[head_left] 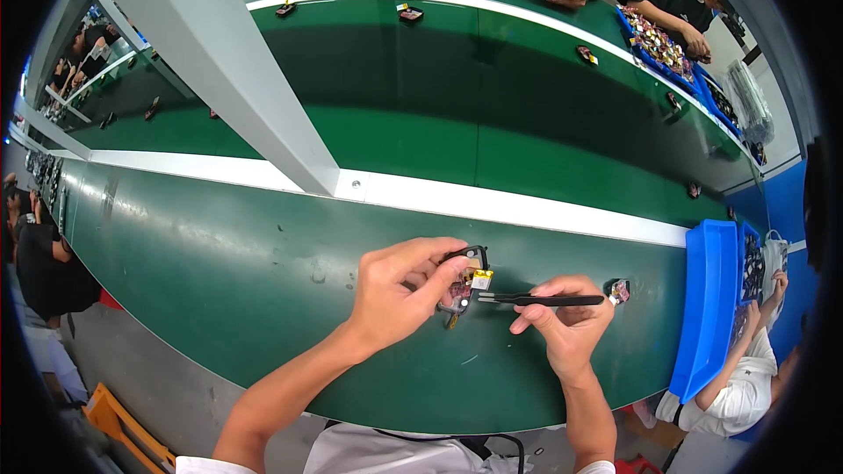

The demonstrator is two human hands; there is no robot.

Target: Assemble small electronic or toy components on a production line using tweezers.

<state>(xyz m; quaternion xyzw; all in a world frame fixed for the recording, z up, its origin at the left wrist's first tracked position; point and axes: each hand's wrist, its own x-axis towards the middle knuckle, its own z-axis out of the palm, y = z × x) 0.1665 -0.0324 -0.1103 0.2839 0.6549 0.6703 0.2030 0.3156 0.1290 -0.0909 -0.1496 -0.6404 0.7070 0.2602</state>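
Note:
My left hand (399,290) is closed on a small electronic device housing (457,298), a black frame with a clear part and reddish circuitry inside. A white and yellow piece (481,279) shows at its right side. Between the thumb and fingers of my right hand (569,320) is a pair of black tweezers (562,300). Their pale tips point left and lie close to the device's right edge; whether they touch it I cannot tell. Just right of my right hand, another small device (619,290) rests on the green tabletop (237,281).
An empty-looking blue tray (705,307) stands at the right end of the table. Beyond a white rail (509,208) runs a green conveyor belt (413,136) carrying several small devices. A grey post (215,70) rises at the left. Co-workers sit across the belt and at the right.

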